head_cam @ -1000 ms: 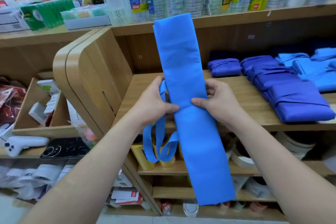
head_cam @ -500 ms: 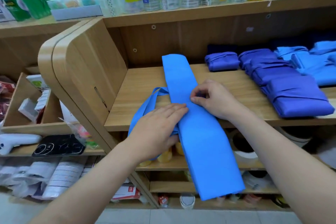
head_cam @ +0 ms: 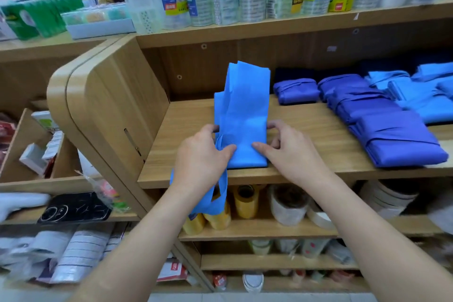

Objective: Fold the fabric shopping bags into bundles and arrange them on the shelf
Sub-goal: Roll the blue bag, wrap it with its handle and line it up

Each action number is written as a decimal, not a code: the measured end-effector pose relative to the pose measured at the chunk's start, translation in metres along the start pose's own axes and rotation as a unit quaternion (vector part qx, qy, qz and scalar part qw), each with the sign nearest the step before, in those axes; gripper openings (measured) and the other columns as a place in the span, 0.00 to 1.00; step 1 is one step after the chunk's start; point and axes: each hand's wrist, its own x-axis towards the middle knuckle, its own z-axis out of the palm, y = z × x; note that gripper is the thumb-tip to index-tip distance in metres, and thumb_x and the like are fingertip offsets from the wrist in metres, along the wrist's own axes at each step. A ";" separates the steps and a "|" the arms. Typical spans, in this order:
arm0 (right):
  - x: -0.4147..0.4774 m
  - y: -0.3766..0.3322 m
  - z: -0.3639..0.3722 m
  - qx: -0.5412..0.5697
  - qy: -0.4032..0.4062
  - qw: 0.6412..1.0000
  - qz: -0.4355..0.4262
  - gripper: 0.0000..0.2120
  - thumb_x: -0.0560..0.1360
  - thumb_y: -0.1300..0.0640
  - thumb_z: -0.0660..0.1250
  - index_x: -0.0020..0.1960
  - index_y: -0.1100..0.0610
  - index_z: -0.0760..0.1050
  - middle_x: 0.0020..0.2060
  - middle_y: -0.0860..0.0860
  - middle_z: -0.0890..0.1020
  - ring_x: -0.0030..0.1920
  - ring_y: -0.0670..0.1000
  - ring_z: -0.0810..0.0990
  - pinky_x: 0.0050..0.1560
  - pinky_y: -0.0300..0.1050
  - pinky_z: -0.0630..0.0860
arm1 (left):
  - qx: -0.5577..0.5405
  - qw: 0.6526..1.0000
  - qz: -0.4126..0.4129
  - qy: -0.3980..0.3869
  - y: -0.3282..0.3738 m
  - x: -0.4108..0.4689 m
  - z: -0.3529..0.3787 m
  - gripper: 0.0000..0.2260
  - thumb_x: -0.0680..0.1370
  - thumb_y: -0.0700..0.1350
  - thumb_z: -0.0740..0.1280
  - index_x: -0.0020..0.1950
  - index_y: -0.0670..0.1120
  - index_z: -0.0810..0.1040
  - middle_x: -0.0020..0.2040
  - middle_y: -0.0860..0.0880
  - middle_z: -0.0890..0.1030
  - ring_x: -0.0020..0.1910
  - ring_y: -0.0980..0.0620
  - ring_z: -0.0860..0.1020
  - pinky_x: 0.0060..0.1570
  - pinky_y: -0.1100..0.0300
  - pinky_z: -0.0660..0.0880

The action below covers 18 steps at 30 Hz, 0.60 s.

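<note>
Wooden store shelf [head_cam: 186, 125]; left hand [head_cam: 201, 157], right hand [head_cam: 291, 152] both pinch blue bag [head_cam: 242, 115].

Light-blue fabric bag [head_cam: 241, 135], half-folded on wooden shelf [head_cam: 306, 130] — handles [head_cam: 217, 205] dangling off edge, purple bundles [head_cam: 397, 140] beside

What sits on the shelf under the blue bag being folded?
Yellow tape rolls, with paler rolls to their right. Handles hanging from the bag hide part of the yellow ones; the board above covers anything further back.
</note>
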 end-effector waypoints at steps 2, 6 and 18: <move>0.001 -0.005 0.000 -0.001 -0.003 1.000 0.013 0.23 0.75 0.41 0.68 0.68 0.45 0.69 0.32 0.44 0.77 0.44 0.50 0.79 0.49 0.54 0.76 | 0.025 0.999 0.019 0.004 -0.002 0.000 -0.001 0.28 0.75 0.58 0.70 0.72 0.54 0.66 0.55 0.53 0.80 0.55 0.48 0.78 0.49 0.53 0.75; 0.002 -0.012 0.000 -0.057 -0.019 0.998 0.016 0.23 0.77 0.37 0.62 0.68 0.45 0.71 0.41 0.45 0.79 0.49 0.54 0.79 0.47 0.51 0.74 | 0.017 0.999 0.042 -0.020 -0.002 0.001 -0.008 0.29 0.75 0.55 0.71 0.72 0.56 0.61 0.55 0.54 0.79 0.54 0.50 0.78 0.45 0.56 0.71; 0.008 -0.027 0.003 -0.091 -0.040 0.995 -0.022 0.22 0.78 0.44 0.64 0.70 0.43 0.65 0.63 0.48 0.67 0.63 0.54 0.69 0.56 0.51 0.70 | 0.172 0.895 0.410 0.047 0.014 -0.010 -0.047 0.11 0.76 0.48 0.69 0.58 0.49 0.80 0.51 0.51 0.81 0.53 0.47 0.78 0.45 0.51 0.78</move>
